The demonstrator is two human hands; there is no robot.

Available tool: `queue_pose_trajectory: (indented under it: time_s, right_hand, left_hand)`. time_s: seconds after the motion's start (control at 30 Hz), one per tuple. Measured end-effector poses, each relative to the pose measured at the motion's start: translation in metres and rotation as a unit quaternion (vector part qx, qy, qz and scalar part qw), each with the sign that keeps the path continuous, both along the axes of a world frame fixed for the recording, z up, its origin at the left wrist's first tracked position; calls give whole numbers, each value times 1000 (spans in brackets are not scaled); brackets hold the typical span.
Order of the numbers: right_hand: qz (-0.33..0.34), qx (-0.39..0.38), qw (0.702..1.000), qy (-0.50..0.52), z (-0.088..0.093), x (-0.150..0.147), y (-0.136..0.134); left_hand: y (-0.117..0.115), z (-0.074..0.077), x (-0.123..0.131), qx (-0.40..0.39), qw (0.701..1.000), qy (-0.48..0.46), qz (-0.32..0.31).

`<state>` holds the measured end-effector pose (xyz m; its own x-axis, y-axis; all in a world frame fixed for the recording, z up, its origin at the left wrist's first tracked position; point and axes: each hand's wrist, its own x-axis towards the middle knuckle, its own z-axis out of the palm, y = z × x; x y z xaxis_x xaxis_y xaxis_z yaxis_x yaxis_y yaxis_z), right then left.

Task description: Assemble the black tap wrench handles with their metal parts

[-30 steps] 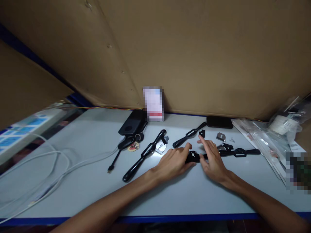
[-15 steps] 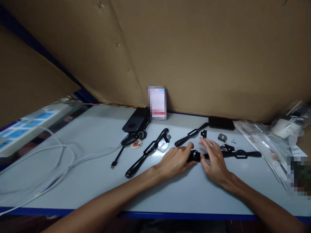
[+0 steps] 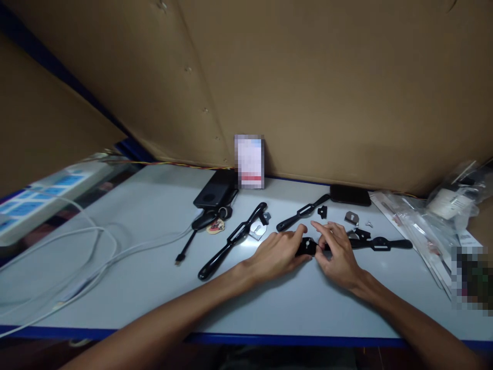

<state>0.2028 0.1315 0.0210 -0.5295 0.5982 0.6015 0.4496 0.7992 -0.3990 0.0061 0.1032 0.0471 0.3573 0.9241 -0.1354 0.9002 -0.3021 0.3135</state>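
At the far left, a white power strip point(image 3: 50, 199) with blue markings lies by the table's edge, and a white cable point(image 3: 146, 250) loops over the pale tabletop point(image 3: 134, 303). The blue near edge point(image 3: 231, 338) runs below both forearms, with a strip of tabletop between them. Farther off, a black power bank point(image 3: 212, 191) sits beside a blurred upright panel point(image 3: 249, 160) at the cardboard wall point(image 3: 308, 92). Right of it, a long black tool point(image 3: 213, 262) slants far to near, a slotted silver plate point(image 3: 262, 231) just beside it.

The left hand point(image 3: 274, 252), fingers curled, grips the held tool point(image 3: 307, 246), which lies just above the tabletop or on it; I cannot tell which. Beyond it lies a second black tool point(image 3: 287, 223). The right hand point(image 3: 339, 257) is half closed, thumb and fingertips at the right part of the held tool; whether they pinch anything is hidden. Past it are a grey plate point(image 3: 349, 220), small screws point(image 3: 368, 224) and a third black tool point(image 3: 402, 244). On the far right, clear plastic bags point(image 3: 418, 231) lie near a bagged white roll point(image 3: 449, 203).
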Motion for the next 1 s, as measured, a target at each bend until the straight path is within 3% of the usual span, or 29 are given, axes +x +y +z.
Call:
queue_pose_trajectory:
  time_s: [0.43, 0.67, 0.83, 1.0]
  right_hand:
    - [36, -50, 995, -80, 9, 3, -3]
    - [-24, -46, 997, -57, 2, 1, -2]
    - [-107, -28, 994, 2, 1, 3, 11]
    - [-64, -3, 998, -14, 3, 5, 8]
  left_hand:
    - [-1, 1, 0, 7, 1000, 5, 7]
    - [-1, -3, -1, 14, 1000, 4, -7]
    - [-1, -2, 0, 13, 1000, 0, 0]
    - [-1, -1, 0, 21, 1000, -2, -9]
